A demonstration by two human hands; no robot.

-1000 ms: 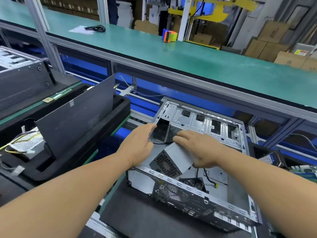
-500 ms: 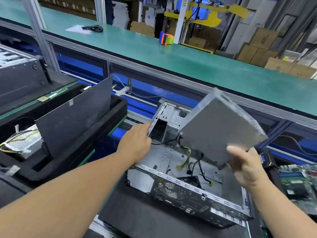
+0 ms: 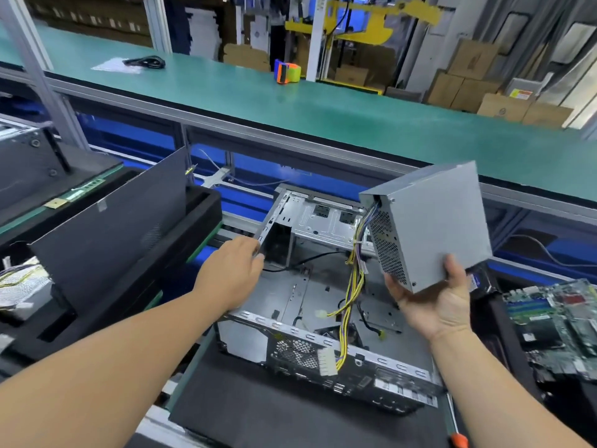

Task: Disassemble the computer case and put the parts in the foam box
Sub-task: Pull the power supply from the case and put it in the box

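A: Where was the power supply (image 3: pixel 429 221)?

B: You held it tilted above the open computer case (image 3: pixel 323 321); your right hand (image 3: pixel 433 302) gripped its lower corner, thumb on the plain face, fingers under the perforated side; its yellow and black cable bundle (image 3: pixel 350 299) hung down into the case, the white connector (image 3: pixel 328 362) resting on the near rim.

A: And your other hand?

B: Your left hand (image 3: pixel 231 273) rested at the case's left wall; whether its fingers were curled round the edge or pressed flat, I cannot tell.

A: The containers?

B: The foam box (image 3: pixel 206 202) stood left of the case, a dark side panel (image 3: pixel 109 234) leaning inside it and a wired part (image 3: pixel 19 286) at its far left end; a tray (image 3: pixel 504 331) on the right held a circuit board (image 3: pixel 559 324).
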